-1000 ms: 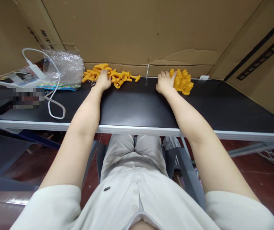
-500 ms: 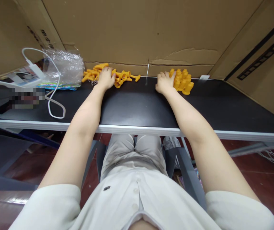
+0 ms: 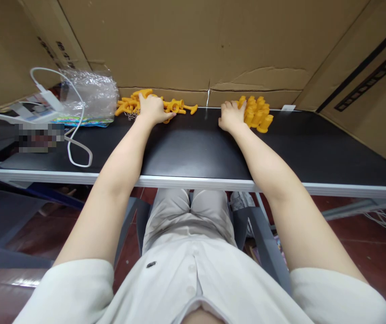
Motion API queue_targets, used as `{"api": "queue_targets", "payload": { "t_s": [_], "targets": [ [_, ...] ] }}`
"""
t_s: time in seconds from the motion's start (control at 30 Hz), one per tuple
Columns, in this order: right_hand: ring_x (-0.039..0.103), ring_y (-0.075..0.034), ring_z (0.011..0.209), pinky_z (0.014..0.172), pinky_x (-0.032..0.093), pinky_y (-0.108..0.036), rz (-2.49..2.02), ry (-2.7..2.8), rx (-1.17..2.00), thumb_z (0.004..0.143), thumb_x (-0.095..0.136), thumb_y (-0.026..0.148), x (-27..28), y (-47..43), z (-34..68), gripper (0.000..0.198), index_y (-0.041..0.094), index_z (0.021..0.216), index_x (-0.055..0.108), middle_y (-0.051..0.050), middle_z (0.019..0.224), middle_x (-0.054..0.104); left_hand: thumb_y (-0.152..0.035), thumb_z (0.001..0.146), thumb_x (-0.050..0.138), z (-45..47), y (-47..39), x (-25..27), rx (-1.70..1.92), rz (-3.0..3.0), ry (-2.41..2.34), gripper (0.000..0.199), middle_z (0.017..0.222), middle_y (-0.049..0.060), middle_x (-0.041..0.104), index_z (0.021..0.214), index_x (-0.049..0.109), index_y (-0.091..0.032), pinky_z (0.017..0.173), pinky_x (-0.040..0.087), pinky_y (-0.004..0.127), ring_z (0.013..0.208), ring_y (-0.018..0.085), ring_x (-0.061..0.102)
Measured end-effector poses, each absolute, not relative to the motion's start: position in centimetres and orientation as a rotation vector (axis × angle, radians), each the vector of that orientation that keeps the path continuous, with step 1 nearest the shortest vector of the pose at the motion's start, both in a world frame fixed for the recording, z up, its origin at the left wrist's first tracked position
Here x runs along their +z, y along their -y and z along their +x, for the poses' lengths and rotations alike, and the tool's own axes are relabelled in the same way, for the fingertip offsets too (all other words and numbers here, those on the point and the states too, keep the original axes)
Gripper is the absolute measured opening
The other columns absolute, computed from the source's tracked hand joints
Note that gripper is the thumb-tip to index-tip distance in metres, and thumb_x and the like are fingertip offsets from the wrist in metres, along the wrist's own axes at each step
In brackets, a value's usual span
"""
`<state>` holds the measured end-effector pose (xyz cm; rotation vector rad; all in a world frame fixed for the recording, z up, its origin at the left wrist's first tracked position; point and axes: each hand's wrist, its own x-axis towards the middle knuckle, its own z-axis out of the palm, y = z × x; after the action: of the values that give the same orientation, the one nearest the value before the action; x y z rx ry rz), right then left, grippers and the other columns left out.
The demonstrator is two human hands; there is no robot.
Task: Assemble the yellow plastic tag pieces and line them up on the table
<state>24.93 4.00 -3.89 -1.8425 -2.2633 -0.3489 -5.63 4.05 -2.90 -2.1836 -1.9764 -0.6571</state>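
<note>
My left hand (image 3: 152,109) lies palm down over a pile of yellow plastic parts (image 3: 128,106), with its thumb stretched out to the right. Its fingertips are partly lost among the parts. Small shiny metal pieces (image 3: 131,115) sit at the pile's near edge, too small to name. A yellow T-shaped piece (image 3: 192,109) lies at the pile's right end. My right hand (image 3: 232,116) rests on the table with fingers apart, touching the left side of a cluster of yellow tube-shaped pieces (image 3: 257,112). Several of these stand upright with flared bases.
A clear plastic bag (image 3: 93,92) lies left of the pile, on a colourful packet (image 3: 101,122). A white cable (image 3: 80,164) loops across the black table (image 3: 196,153) at left. Cardboard walls (image 3: 179,45) close off the back and sides. A white tag (image 3: 288,108) lies behind the tubes.
My left hand has turned and shifted slightly, its thumb swinging out right over a round yellow part that showed before. My right hand is almost still.
</note>
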Motion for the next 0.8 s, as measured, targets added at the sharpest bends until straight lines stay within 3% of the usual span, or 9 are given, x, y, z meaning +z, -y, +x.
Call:
{"api": "queue_targets", "payload": {
  "t_s": [0.13, 0.3, 0.4, 0.5, 0.6, 0.7, 0.8],
  "targets": [
    [0.037, -0.041, 0.170, 0.140, 0.010, -0.077, -1.857, 2.259, -0.326, 0.100, 0.049, 0.015, -3.8, -3.9, 25.0, 0.064, 0.003, 0.163, 0.056, -0.028, 0.178, 0.046, -0.069, 0.084, 0.082, -5.3, -4.1, -3.0, -0.643, -2.107, 2.022, 0.058, 0.115, 0.016, 0.081, 0.108, 0.079, -0.016, 0.139, 0.009, 0.075, 0.150, 0.050, 0.055],
    [0.037, -0.043, 0.170, 0.138, 0.012, -0.080, -1.831, 2.264, -0.336, 0.100, 0.050, 0.015, -3.8, -3.9, 25.0, 0.066, 0.006, 0.165, 0.055, -0.027, 0.179, 0.047, -0.047, 0.087, 0.083, -4.9, -3.2, -2.7, -0.428, -2.149, 2.071, 0.039, 0.124, 0.017, 0.080, 0.106, 0.080, -0.013, 0.140, 0.009, 0.080, 0.148, 0.049, 0.058],
    [0.037, -0.041, 0.170, 0.140, 0.014, -0.078, -1.840, 2.270, -0.339, 0.101, 0.048, 0.014, -3.5, -3.5, 24.6, 0.064, 0.005, 0.163, 0.056, -0.026, 0.179, 0.046, -0.042, 0.091, 0.075, -4.7, -3.0, -2.6, -0.574, -2.150, 1.989, 0.039, 0.136, 0.020, 0.076, 0.115, 0.079, -0.011, 0.140, 0.010, 0.081, 0.149, 0.051, 0.057],
    [0.040, -0.039, 0.168, 0.142, 0.016, -0.072, -1.840, 2.275, -0.324, 0.103, 0.045, 0.013, -3.0, -2.9, 24.1, 0.059, 0.002, 0.159, 0.058, -0.026, 0.178, 0.048, -0.045, 0.096, 0.071, -4.3, -2.9, -2.4, -0.805, -2.135, 1.956, 0.041, 0.145, 0.021, 0.071, 0.125, 0.075, -0.016, 0.141, 0.017, 0.074, 0.151, 0.052, 0.056],
    [0.047, -0.041, 0.162, 0.140, 0.023, -0.069, -1.795, 2.261, -0.291, 0.106, 0.040, 0.015, -2.3, -2.2, 23.6, 0.055, 0.002, 0.156, 0.060, -0.028, 0.170, 0.055, -0.047, 0.101, 0.068, -3.5, -2.5, -1.9, -0.947, -2.091, 1.950, 0.040, 0.136, 0.018, 0.075, 0.132, 0.069, -0.021, 0.136, 0.032, 0.066, 0.145, 0.048, 0.062],
    [0.050, -0.042, 0.159, 0.138, 0.029, -0.066, -1.698, 2.236, -0.253, 0.111, 0.032, 0.020, -1.5, -1.5, 22.9, 0.054, 0.007, 0.152, 0.064, -0.026, 0.163, 0.062, -0.050, 0.105, 0.067, -2.5, -1.7, -1.2, -0.982, -2.102, 1.937, 0.043, 0.125, 0.015, 0.078, 0.138, 0.062, -0.023, 0.130, 0.039, 0.061, 0.142, 0.046, 0.065],
    [0.056, -0.038, 0.154, 0.135, 0.036, -0.061, -1.555, 2.180, -0.095, 0.118, 0.030, 0.030, -1.2, -1.1, 21.8, 0.050, 0.016, 0.143, 0.071, -0.020, 0.154, 0.071, -0.053, 0.107, 0.065, -1.2, -0.5, -0.4, -0.942, -2.133, 1.913, 0.048, 0.127, 0.014, 0.078, 0.144, 0.057, -0.023, 0.127, 0.042, 0.055, 0.142, 0.044, 0.066]
  ]
}}
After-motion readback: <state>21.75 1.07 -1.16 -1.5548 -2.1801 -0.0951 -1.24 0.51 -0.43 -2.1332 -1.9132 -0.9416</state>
